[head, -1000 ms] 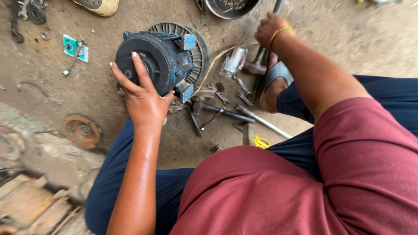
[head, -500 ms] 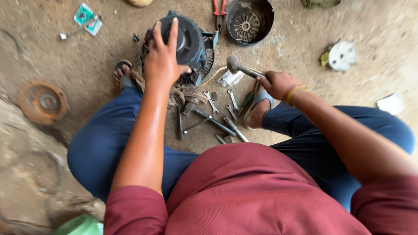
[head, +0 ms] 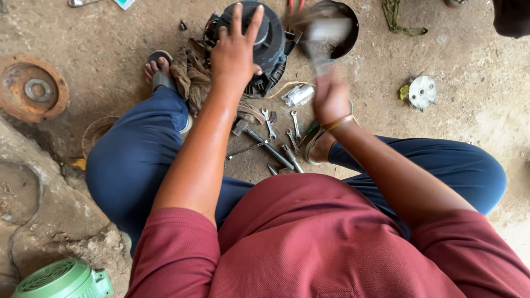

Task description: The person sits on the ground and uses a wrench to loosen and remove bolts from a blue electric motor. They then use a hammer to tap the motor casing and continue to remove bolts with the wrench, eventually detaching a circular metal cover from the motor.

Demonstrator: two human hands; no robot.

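item: dark blue-black round motor housing (head: 268,41) with a finned rim, on the dirt floor between the person's feet at the top of view, just beside a black round bowl-shaped cover (head: 345,27). left hand (head: 236,52) lies flat on top of it, fingers spread, pressing down; right hand (head: 330,96) is closed around the handle of a blurred metal hammer (head: 323,38) raised over the housing's right edge. judged best practice: keep the bracing palm clear of the strike point, land square blows, mind the small steel spanners (head: 279,127) and rag (head: 190,83) close by.
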